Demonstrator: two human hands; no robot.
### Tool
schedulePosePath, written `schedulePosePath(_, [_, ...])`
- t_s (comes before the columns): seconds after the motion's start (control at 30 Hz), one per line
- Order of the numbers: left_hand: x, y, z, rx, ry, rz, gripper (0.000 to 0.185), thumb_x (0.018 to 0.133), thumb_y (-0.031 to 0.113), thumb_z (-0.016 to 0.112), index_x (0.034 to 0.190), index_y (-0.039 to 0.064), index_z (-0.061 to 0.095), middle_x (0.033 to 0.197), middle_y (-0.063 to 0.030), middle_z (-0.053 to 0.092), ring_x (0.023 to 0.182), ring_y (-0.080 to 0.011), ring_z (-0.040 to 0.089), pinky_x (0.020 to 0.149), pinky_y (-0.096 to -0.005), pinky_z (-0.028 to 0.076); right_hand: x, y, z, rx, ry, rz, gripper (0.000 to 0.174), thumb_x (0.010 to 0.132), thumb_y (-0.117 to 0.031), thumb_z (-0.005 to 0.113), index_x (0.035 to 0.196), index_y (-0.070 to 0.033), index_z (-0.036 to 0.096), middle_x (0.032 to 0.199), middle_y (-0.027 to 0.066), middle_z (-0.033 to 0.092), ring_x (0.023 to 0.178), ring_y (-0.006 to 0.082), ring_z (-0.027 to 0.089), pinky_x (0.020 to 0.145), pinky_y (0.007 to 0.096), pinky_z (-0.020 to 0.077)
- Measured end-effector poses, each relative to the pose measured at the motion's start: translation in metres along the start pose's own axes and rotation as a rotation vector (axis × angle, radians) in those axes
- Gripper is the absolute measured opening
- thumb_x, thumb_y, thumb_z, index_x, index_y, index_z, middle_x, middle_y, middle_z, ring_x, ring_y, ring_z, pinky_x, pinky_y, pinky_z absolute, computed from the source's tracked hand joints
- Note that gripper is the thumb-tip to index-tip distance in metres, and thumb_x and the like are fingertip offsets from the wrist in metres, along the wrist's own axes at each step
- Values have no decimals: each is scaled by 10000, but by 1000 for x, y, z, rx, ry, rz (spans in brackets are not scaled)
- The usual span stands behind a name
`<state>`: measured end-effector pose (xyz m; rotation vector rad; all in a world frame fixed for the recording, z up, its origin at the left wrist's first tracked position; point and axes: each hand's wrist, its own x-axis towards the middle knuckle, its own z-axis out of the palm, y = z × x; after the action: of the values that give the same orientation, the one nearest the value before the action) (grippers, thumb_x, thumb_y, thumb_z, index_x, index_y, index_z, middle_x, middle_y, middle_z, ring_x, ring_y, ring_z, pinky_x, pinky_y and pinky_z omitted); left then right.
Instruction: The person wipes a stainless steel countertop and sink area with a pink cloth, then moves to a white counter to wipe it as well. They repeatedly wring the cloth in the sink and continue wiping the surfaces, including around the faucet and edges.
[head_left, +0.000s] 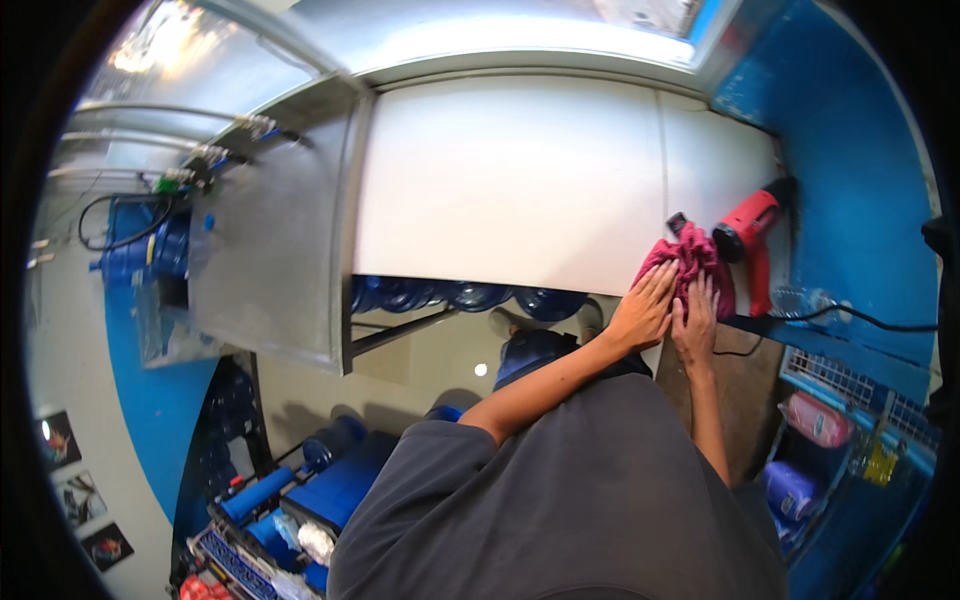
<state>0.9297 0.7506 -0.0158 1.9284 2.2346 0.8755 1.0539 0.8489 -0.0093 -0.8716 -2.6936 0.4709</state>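
A crumpled dark pink cloth (694, 262) lies bunched near the front right of the white tabletop (510, 180). My left hand (641, 307) rests on the cloth's left side, with its fingers stretched out flat. Beside it, my right hand (696, 319) lies on the near part of the cloth, its fingers also straight. The two thumbs come close together. I see neither hand's fingers curled around the cloth. A small black object (676, 223) pokes out at the cloth's far edge. Just right of the cloth lies a red and black heat gun (757, 225), its handle toward me.
A metal counter (274, 247) with hoses and valves adjoins on the left. Large blue water bottles (476, 295) stand beneath the tabletop. A blue wall (855, 195) bounds the right side, near a clear plastic bottle (799, 302) and a black cable (877, 321). Shelving (832, 375) stands lower right.
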Motion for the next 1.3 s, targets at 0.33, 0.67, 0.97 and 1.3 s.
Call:
schedulePosePath(0.33, [-10, -227, -114, 289, 213, -389, 529, 996, 276, 479, 1474, 51, 446, 1536, -129, 438, 1433, -244, 397, 1207, -462, 246, 195, -129, 107, -80, 106, -164, 695, 999, -389, 487, 1526, 25, 304, 1596, 233, 289, 1485, 387, 254, 1216, 509, 176])
schedulePosePath(0.67, [-172, -262, -216, 271, 269, -758, 667, 932, 237, 574, 1493, -38, 341, 1539, -208, 379, 1442, -324, 351, 1197, -467, 256, 261, -392, 218, -39, -92, -491, 670, 955, -392, 442, 1515, -30, 373, 1616, 185, 276, 1521, 320, 200, 1245, 480, 103])
schedulePosePath(0.97, [-288, -161, -185, -494, 915, -1430, 481, 884, 146, 665, 1320, 56, 483, 1391, -165, 464, 1256, -271, 487, 1038, -425, 431, 114, -398, 178, 284, -257, -868, 428, 951, -173, 542, 1368, -77, 565, 1505, 113, 470, 1437, 282, 377, 1201, 473, 247])
schedulePosePath(1.3, [-237, -178, -172, -1297, 938, -1211, 119, 968, 148, 616, 1061, 75, 599, 799, 61, 518, 704, -71, 503, 672, -234, 417, 75, -332, 141, 416, -171, -519, 425, 968, -169, 540, 1391, -149, 565, 1522, 156, 446, 1440, 347, 366, 1207, 515, 212])
